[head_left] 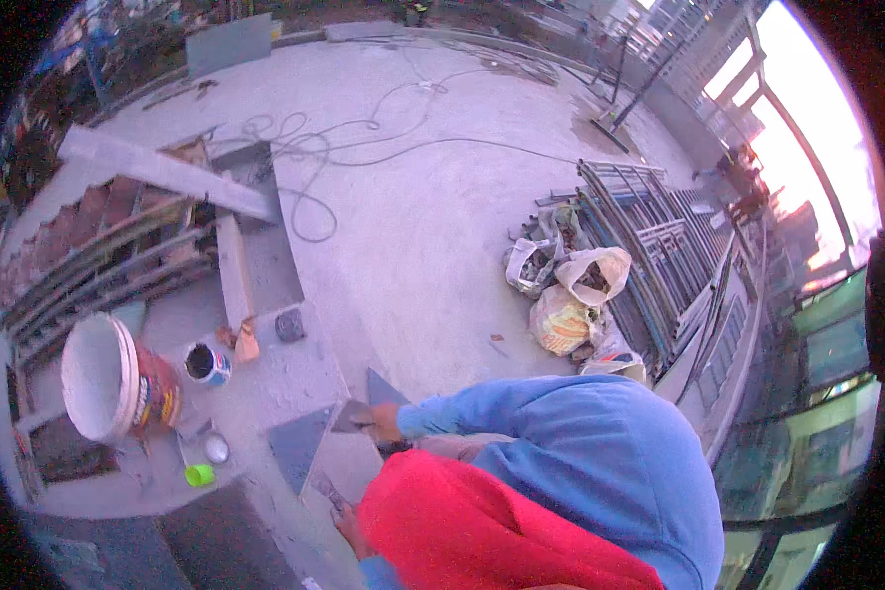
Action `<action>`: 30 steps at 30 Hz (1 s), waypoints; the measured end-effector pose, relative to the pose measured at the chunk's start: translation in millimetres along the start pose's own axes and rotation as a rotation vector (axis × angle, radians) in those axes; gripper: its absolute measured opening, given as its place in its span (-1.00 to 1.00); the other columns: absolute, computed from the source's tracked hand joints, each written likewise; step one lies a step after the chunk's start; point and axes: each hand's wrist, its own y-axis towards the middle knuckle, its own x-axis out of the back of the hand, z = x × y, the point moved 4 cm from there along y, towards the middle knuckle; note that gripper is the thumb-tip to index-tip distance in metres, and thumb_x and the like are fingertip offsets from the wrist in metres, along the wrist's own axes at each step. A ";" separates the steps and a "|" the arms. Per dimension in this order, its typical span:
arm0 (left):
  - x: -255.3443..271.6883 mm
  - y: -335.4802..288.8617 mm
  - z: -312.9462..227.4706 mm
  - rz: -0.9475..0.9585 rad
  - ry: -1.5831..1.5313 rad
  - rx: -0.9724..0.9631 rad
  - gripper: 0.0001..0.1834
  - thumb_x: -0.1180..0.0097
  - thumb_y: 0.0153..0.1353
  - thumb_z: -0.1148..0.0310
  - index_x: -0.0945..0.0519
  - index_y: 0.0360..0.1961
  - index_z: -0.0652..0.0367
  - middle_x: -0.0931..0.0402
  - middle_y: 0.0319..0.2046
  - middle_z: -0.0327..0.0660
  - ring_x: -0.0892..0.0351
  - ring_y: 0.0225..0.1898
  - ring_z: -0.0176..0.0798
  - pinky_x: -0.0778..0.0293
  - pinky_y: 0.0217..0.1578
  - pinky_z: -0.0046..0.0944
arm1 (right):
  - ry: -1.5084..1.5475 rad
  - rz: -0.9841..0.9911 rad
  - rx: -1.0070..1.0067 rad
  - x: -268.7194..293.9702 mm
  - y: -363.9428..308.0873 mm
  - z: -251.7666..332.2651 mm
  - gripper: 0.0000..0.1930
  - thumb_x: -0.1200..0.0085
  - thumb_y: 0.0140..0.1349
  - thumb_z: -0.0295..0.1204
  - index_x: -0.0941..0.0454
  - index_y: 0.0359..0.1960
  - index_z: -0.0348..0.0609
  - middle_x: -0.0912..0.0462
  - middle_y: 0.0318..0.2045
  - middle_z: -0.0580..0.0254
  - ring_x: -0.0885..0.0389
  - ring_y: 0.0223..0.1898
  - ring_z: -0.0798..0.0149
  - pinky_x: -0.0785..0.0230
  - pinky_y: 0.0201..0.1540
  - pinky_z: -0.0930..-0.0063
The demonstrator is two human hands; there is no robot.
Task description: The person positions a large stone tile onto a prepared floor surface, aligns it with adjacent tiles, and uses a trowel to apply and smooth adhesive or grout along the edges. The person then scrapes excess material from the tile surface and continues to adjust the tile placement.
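Observation:
Neither of my hands shows in the head view. A co-worker in a blue top (610,452) and red head covering (442,511) bends over at the lower middle. The co-worker's upper hand (387,423) grips a flat grey tool that looks like a trowel (349,417). Their lower hand (349,529) is at a small flat blade (326,487), partly hidden by the red covering. Beneath these hands lies a grey slab piece (300,447) with a slanted edge, beside a paler patch of surface.
At left a large white-mouthed bucket (98,379) lies tilted near a small paint can (207,363) and a green cup (199,476). A stairwell (108,246) opens beyond. Filled sacks (565,320) and stacked metal frames (659,256) lie at right. A cable (364,157) loops across the floor.

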 end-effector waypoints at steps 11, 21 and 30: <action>-97.9 -7.5 -219.8 0.384 -0.487 0.028 -0.66 0.21 0.44 0.18 -0.31 0.14 0.04 -0.30 -0.60 -0.33 -0.20 -0.75 -0.44 -0.15 -0.79 -0.44 | 0.358 -0.394 0.183 103.5 -55.6 68.2 -0.41 0.21 0.38 0.10 -0.30 0.33 0.09 -0.65 -0.26 0.02 -0.55 -0.22 0.24 -0.38 -0.03 0.36; -56.8 -50.1 -222.1 0.100 0.337 -0.614 -0.44 0.07 0.33 0.39 -0.18 0.31 0.37 -0.56 -0.20 0.05 -0.53 -0.12 0.04 -0.39 -0.04 -0.10 | 0.492 -0.567 -0.031 198.7 -148.9 108.3 -0.46 0.15 0.38 -0.07 -0.23 0.36 0.10 -0.62 -0.17 -0.19 -0.60 -0.30 0.10 -0.40 -0.08 0.21; -63.1 -100.9 -224.5 0.009 0.642 -0.762 -0.58 0.04 0.19 0.47 -0.39 0.09 0.38 -0.41 -0.11 0.15 -0.52 -0.12 0.25 -0.45 -0.23 0.12 | 0.280 -0.637 0.229 85.9 -191.8 183.3 -0.52 0.07 0.35 -0.21 -0.33 0.29 0.00 -0.60 -0.29 -0.28 -0.65 -0.26 0.01 -0.42 -0.11 0.20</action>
